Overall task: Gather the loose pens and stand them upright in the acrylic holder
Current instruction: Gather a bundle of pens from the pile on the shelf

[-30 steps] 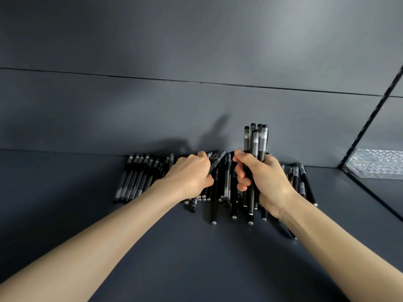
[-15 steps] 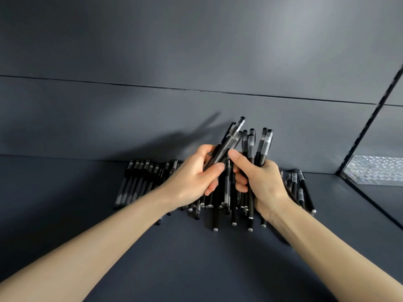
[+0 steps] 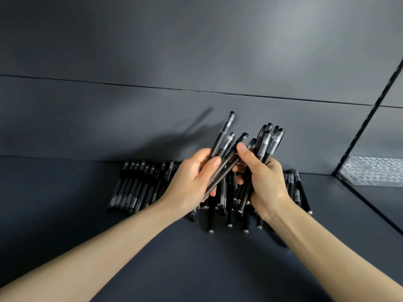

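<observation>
Several black pens lie in a row and a loose pile (image 3: 139,188) on the dark shelf against the back wall. My left hand (image 3: 192,182) is closed on a few pens (image 3: 222,140) that slant up to the right, above the pile. My right hand (image 3: 263,182) grips a bundle of pens (image 3: 269,142) with caps pointing up; its thumb rests on the left hand's pens. The two hands touch over the pile. The clear acrylic holder (image 3: 375,171) sits at the far right, beyond a black divider.
The dark back wall (image 3: 152,118) rises right behind the pens. A black slotted upright (image 3: 370,114) separates this shelf bay from the right one. More pens (image 3: 298,192) lie to the right of my right hand.
My left hand lifted a few pens off the pile and brought them up to my right hand's bundle. Both hands rose slightly.
</observation>
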